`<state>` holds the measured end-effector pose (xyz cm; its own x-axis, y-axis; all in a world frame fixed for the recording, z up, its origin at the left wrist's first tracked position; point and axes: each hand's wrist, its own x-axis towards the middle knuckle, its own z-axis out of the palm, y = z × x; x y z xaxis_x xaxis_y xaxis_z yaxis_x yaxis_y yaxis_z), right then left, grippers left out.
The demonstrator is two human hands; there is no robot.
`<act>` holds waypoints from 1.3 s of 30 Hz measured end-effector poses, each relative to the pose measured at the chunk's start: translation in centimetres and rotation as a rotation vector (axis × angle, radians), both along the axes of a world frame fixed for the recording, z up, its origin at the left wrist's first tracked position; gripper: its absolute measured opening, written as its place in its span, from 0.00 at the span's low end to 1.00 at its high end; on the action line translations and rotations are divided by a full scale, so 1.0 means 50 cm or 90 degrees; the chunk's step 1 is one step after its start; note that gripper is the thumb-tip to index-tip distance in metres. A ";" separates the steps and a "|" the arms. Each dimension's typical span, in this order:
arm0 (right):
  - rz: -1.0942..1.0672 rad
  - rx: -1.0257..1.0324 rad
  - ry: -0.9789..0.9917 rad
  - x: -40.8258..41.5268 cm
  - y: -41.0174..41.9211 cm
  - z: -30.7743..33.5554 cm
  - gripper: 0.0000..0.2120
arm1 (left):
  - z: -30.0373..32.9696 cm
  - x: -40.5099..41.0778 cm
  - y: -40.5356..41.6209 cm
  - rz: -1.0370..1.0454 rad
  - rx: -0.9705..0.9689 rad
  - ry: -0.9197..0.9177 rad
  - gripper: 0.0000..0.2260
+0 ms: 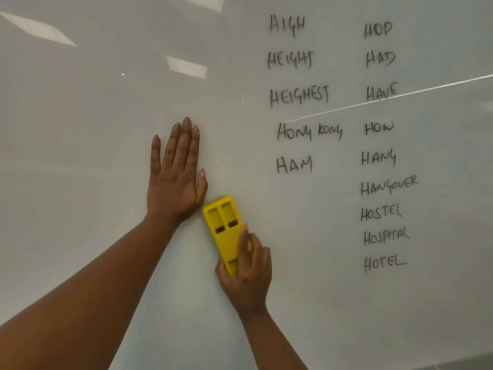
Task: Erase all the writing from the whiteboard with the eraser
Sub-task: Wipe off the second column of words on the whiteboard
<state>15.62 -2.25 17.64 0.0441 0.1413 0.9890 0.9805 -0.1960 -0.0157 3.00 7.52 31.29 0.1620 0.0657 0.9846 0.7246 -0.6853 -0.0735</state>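
yellow eraser (225, 231): plastic block lying long-ways against the whiteboard (80, 156), upper end tilted left and just beside the heel of the left hand; its wiping face is turned to the board, so only the ribbed back shows.
right hand (246, 276): closed on the eraser's lower end, fingers (244, 241) wrapped over the right edge, thumb on the left, a hold low enough to push the block flat across the surface.
left hand (174, 177): flat and spread open on bare board, holding nothing, probably to brace the body.
writing (378, 158): two columns of black words to the right, all intact, well apart from the eraser.
progress: judging by this, the right-hand words are all left to wipe.
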 end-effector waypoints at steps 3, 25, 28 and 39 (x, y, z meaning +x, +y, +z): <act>0.016 -0.074 -0.147 0.049 -0.027 -0.026 0.38 | 0.000 0.000 0.002 0.001 0.003 0.000 0.29; -0.043 0.187 0.209 0.168 -0.076 0.154 0.34 | 0.204 -0.010 0.024 0.020 0.081 0.044 0.29; -0.039 0.229 0.216 0.174 -0.066 0.209 0.33 | 0.203 -0.008 0.022 0.018 0.081 0.040 0.29; -0.018 0.117 0.011 0.097 -0.024 0.215 0.31 | 0.198 -0.008 0.025 0.015 0.092 0.042 0.29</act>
